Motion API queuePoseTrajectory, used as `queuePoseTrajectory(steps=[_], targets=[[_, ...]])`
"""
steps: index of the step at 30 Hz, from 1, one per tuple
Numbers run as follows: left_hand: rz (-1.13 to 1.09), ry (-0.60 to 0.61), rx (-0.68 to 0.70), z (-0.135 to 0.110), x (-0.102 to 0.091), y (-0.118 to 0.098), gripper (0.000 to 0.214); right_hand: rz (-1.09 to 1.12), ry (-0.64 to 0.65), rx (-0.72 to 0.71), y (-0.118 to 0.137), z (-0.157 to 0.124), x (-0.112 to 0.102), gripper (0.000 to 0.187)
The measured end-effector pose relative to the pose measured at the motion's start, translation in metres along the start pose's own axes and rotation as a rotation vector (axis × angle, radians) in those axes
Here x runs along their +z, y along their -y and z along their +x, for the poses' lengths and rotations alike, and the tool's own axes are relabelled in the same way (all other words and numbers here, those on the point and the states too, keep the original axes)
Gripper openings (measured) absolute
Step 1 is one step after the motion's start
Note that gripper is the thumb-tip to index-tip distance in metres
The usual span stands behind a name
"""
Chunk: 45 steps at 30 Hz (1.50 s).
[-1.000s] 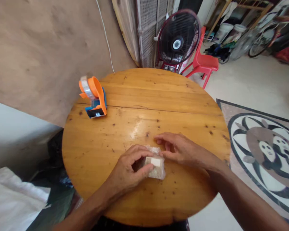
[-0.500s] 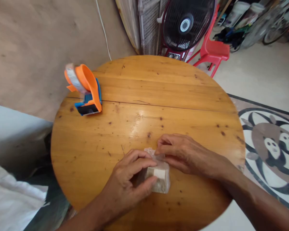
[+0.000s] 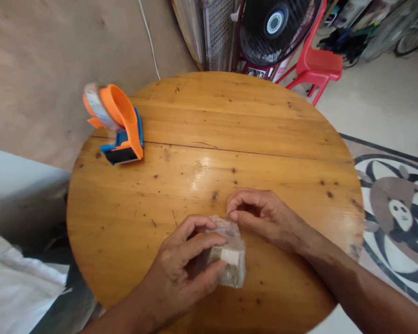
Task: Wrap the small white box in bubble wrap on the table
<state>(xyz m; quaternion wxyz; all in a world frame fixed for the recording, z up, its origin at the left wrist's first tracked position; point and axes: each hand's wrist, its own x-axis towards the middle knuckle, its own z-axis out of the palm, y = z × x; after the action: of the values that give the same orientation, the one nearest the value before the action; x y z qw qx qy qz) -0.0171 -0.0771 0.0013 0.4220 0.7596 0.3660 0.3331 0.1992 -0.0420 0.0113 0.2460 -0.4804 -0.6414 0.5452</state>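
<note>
A small block-shaped package [image 3: 232, 273] in clear, wrinkled plastic wrap lies on the round wooden table near its front. It has a pale label-like patch on top and a brownish-grey side. My left hand [image 3: 191, 257] grips it from the left, thumb on the near side and fingers over the top. At the package's far right corner is my right hand [image 3: 261, 213], its thumb and index fingertip pinched together right beside the wrap's edge. Whatever lies between those fingertips is too small to make out.
An orange and blue tape dispenser [image 3: 120, 125] with a roll of tape stands at the table's [image 3: 195, 125] far left. Behind the table are a fan [image 3: 275, 28] and a red chair [image 3: 320, 65]. White sheeting [image 3: 21, 283] lies at lower left.
My right hand's thumb and index finger have drawn together and shifted slightly off the top of the wrap. The package is turned slightly nearer me, still in my left hand. The camera view has shifted a little.
</note>
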Motion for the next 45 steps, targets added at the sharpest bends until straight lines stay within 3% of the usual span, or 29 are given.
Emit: queuePoseTrajectory(steps=[3,8,13,22,36,43,45], targets=[[-0.014,0.014,0.001,-0.001,0.001,0.0,0.029,0.152,-0.018,0.092,0.003,-0.002,0.003,0.009],[0.016,-0.003,-0.108,-0.002,0.001,-0.003,0.036,0.252,-0.069,0.117,0.008,-0.003,0.007,0.011],[-0.044,0.016,-0.086,0.001,0.001,-0.003,0.025,0.219,-0.121,0.102,0.007,-0.001,0.009,0.011],[-0.041,0.013,-0.09,0.004,0.0,-0.004,0.024,0.097,-0.165,0.025,0.008,-0.002,0.009,0.012],[0.015,0.016,-0.14,0.004,0.0,-0.005,0.019,-0.06,-0.031,-0.269,0.007,-0.013,0.005,0.012],[-0.013,-0.012,-0.135,0.002,0.002,-0.001,0.043,-0.138,0.057,-0.348,0.012,-0.018,0.002,0.009],[-0.026,0.002,-0.116,0.003,0.001,-0.001,0.038,-0.219,0.087,-0.356,0.017,-0.02,0.001,0.011]])
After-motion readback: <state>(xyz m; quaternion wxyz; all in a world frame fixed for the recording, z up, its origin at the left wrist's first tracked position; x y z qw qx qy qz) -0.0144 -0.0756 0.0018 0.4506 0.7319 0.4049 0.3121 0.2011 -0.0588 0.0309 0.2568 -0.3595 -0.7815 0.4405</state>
